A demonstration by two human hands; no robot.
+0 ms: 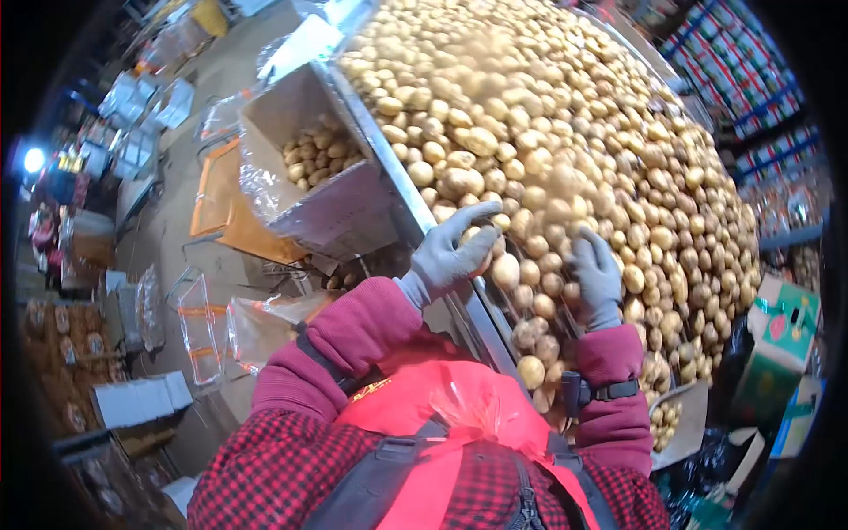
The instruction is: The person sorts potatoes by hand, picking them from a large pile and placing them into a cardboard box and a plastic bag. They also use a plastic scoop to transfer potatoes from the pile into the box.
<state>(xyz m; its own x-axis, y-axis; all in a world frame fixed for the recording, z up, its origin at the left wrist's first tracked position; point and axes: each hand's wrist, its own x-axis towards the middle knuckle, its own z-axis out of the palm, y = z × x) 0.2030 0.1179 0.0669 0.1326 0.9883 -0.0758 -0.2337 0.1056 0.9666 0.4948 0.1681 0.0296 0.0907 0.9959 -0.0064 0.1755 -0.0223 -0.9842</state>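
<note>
A large heap of potatoes (565,115) fills a metal-edged sorting table (391,170). My left hand (449,253), in a grey glove, curls its fingers and thumb around a potato (481,265) just inside the metal edge. To the right, my right hand (597,281), in a matching glove, lies on the heap with its fingers stretched forward and slightly apart. Its palm faces potatoes and is partly hidden. Between the two hands, loose potatoes (524,300) are spread in a thinner layer over a slatted surface.
A plastic-lined box (340,208) partly filled with potatoes stands against the table's left side. Orange-framed stands (225,208) are on the floor beyond it. At right are a green carton (784,322) and a chute (685,424) with potatoes. Stacked boxes (141,402) stand at lower left.
</note>
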